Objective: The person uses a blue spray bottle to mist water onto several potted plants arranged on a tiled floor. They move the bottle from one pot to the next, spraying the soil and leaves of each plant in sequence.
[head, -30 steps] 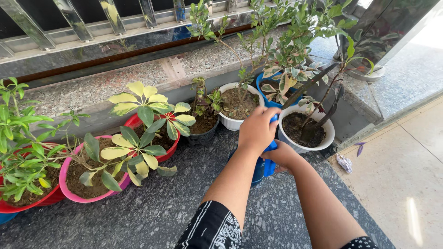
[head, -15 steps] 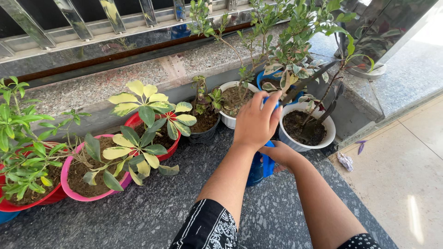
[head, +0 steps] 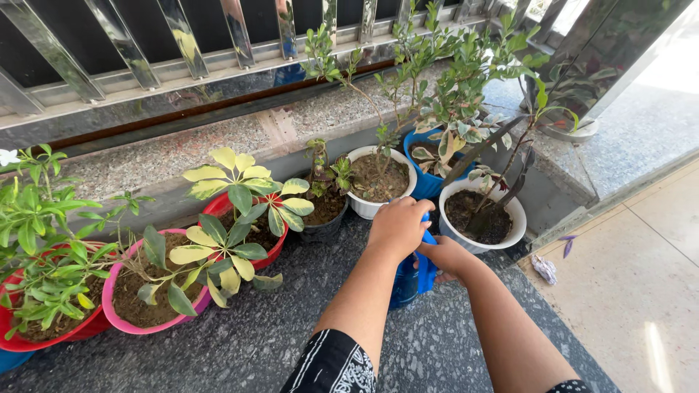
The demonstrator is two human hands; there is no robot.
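both hands, left hand (head: pixel 398 225) and right hand (head: pixel 444 256), apparently grip blue bottle (head: pixel 409 280) beside white pot (head: pixel 482 215).

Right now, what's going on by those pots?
A person has both hands on a blue spray bottle standing on the dark stone ledge. The left hand covers its top; the right hand grips its side. Potted plants line the ledge behind it, the nearest a white pot of bare soil.
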